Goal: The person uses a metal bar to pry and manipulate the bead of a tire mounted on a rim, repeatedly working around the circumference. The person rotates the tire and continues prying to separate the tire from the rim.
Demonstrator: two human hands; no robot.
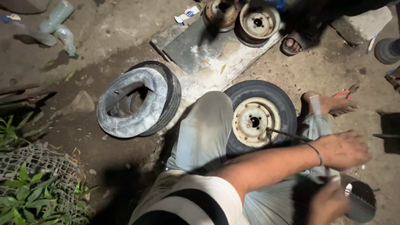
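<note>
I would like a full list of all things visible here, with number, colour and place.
wheel: 1, black tyre on cream rim, centre, between the knees
metal rod: 1, dark, tip at the rim
loose tyres: 2, grey and black, left of centre
bare rims: 2, rusty and cream, top
board: 1, grey, under the rims
bottles: about 3, clear, top left
can: 1, dark, bottom right
net: 1, grey, over green plants, bottom left
other person's foot: 1, in sandal, top
left hand: on the rod
right hand: blurred, by the can

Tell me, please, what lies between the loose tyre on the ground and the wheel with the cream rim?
In the head view, the person's bent leg in light trousers lies between the loose tyre and the wheel, its knee overlapping the wheel's left edge.
</note>
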